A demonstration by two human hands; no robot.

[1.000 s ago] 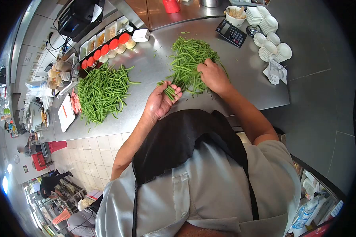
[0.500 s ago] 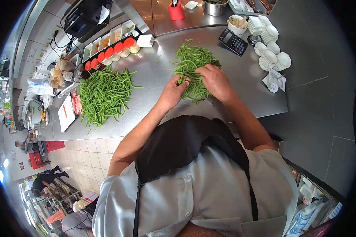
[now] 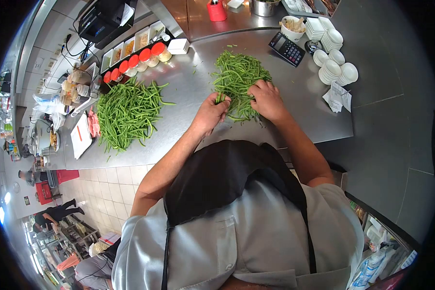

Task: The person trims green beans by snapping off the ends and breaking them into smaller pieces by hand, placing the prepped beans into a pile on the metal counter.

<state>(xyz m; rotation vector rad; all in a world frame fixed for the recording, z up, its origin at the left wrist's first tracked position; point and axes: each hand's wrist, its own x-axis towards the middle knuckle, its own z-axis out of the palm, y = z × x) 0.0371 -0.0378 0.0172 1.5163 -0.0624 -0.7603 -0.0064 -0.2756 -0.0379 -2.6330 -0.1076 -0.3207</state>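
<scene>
A heap of green beans (image 3: 238, 70), many of them short or thin, lies on the steel counter in front of me. My left hand (image 3: 210, 115) is closed at its near left edge, with a few beans held between thumb and fingers. At the heap's right side is my right hand (image 3: 268, 100), its fingers curled down onto the beans; its fingertips are partly hidden. Farther left lies a second, larger pile of long green beans (image 3: 128, 113), apart from both hands.
Red-lidded jars (image 3: 148, 57) and a tray of toppings (image 3: 129, 47) stand at the back left. To the right are a calculator (image 3: 286, 49), stacked white bowls (image 3: 329, 71) and paper slips (image 3: 337, 97). A notepad (image 3: 81, 137) lies by the left pile. Other people are in the left background.
My right hand has moved from the middle of the heap, near my left hand, to its right side. The left hand has shifted slightly and keeps its beans.
</scene>
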